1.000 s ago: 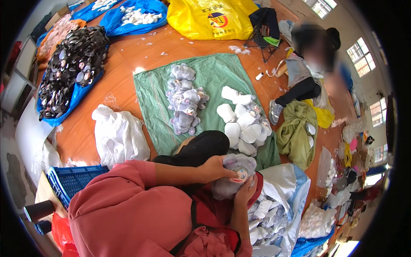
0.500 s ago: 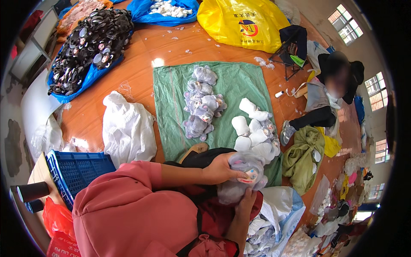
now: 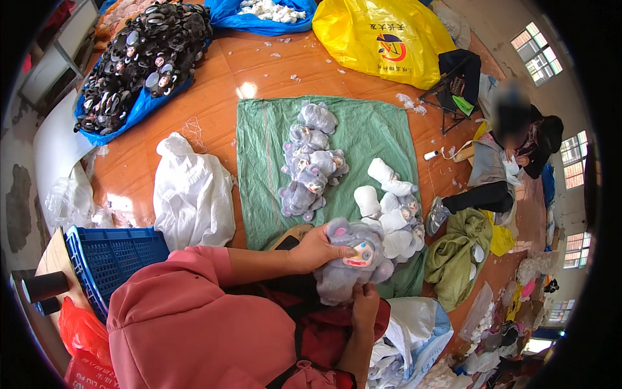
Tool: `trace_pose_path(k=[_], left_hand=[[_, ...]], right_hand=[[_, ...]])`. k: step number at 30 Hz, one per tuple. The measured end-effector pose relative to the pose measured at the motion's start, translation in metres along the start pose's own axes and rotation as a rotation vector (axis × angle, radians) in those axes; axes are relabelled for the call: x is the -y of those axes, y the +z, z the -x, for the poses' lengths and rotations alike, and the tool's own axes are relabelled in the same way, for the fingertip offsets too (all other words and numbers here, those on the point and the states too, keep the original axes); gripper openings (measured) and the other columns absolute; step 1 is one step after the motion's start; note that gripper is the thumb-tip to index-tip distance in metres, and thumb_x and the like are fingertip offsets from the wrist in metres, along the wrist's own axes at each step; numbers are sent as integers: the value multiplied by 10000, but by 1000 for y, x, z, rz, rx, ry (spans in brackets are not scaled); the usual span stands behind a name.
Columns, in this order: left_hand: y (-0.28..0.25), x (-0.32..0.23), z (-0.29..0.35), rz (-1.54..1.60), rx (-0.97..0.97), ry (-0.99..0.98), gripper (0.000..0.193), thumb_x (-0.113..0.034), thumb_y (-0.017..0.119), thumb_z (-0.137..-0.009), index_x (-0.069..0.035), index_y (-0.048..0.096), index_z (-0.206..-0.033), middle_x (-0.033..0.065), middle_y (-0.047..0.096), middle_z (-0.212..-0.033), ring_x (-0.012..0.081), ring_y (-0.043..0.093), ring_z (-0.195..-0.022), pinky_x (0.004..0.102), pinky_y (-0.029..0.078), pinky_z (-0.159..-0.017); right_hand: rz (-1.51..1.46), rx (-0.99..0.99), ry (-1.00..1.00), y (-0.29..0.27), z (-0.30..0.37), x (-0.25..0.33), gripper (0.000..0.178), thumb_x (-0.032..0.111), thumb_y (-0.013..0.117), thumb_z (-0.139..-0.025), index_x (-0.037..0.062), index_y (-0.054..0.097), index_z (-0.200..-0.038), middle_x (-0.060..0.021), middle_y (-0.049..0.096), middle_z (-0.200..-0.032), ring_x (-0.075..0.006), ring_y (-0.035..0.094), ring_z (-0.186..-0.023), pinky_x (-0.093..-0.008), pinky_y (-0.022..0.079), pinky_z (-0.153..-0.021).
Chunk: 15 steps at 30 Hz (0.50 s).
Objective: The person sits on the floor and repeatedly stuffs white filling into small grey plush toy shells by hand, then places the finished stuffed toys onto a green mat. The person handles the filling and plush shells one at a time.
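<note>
Over my lap I hold a grey plush doll head (image 3: 343, 277) with round ears and a painted doll face turned up and to the right. My left hand (image 3: 316, 250) is closed on its left side, the thumb pressed beside the face. At its lower right edge, my right hand (image 3: 365, 303) pinches the plush; part of those fingers is hidden. Beyond my hands, several finished-looking grey plush heads (image 3: 314, 175) lie in a row on a green woven sheet (image 3: 262, 149). To their right is a pile of white stuffed pieces (image 3: 392, 214) mixed with grey plush ones.
A white sack (image 3: 194, 194) and blue crate (image 3: 120, 259) stand left. An open white bag (image 3: 418, 330) with grey-white pieces sits by my right arm. Black plush pieces (image 3: 123, 71) heap far left; a yellow bag (image 3: 382, 42) lies far back. Another person (image 3: 512, 136) sits at right.
The plush head has moved slightly left and up and tilted, so more of its face and both ears show. My right hand has shifted left along its lower edge.
</note>
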<state>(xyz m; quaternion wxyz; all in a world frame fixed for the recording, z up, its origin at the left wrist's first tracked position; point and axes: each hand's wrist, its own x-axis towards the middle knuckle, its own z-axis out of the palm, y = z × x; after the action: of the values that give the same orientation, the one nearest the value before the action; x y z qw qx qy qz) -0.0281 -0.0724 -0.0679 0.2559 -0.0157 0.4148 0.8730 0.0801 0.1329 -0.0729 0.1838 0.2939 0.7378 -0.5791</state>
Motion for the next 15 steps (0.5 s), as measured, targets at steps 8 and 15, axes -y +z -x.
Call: trace_pose_path(k=[8, 15], left_hand=[[-18, 2, -21, 332, -63, 2, 393, -56, 737, -832, -61, 573, -1190, 54, 647, -1148, 176, 616, -1054, 353, 499, -941], [-101, -26, -48, 385, -380, 45, 331, -92, 676, -888, -54, 555, -1194, 108, 663, -1089, 239, 649, -992, 423, 543, -897]], right_hand=[[-407, -136, -546, 15, -1, 5, 347, 137, 608, -920, -47, 529, -1203, -80, 629, -1021, -136, 580, -874, -265, 478, -768], [-330, -205, -448, 9, -3, 5, 508, 80, 596, -926, -3, 391, -1383, 2, 496, -633, -55, 427, -493, -172, 326, -435]])
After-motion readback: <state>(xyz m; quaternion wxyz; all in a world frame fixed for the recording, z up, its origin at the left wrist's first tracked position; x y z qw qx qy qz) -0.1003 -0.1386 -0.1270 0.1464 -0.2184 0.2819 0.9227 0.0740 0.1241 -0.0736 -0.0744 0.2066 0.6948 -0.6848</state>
